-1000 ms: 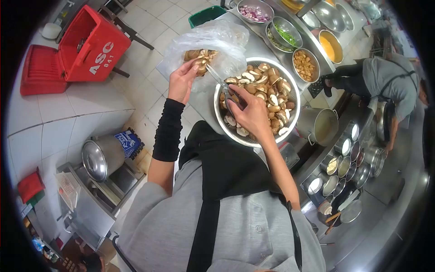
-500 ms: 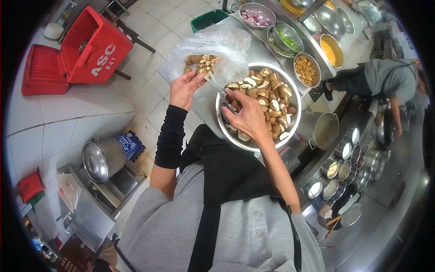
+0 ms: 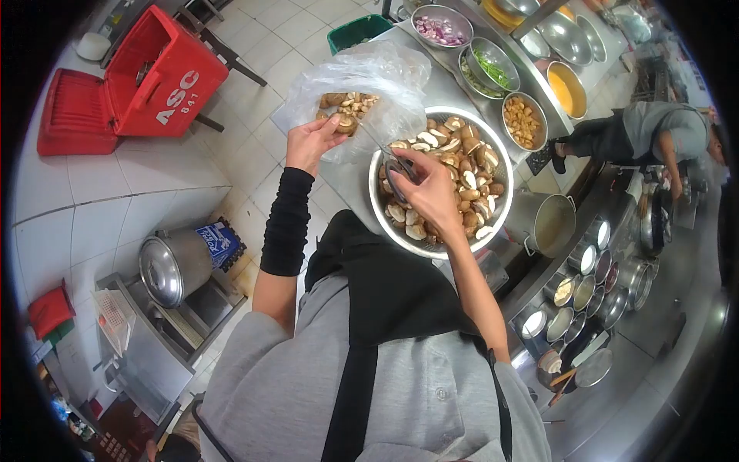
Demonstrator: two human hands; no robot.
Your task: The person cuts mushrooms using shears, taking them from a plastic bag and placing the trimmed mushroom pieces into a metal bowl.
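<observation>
Red cooler [image 3: 168, 85] w/ lid [image 3: 75, 112] open; lidded mtl pot [image 3: 183, 266].

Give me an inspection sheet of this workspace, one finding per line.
Surface: metal table, partly visible under the bag and colander.
Job's things: brown mushroom at the mouth of a clear plastic bag, with more pieces inside; scissors; perforated colander heaped with cut mushrooms.
Clutter: metal bowls of chopped purple onion, sliced greens and brown cubes beyond the colander.
Grippers: left hand holds the mushroom in its fingers; right hand grips the scissors over the colander's near edge.
Cables: nothing seen.
Surroundings: open red cooler marked ASC 841; lidded pot; co-worker bending forward at right.
</observation>
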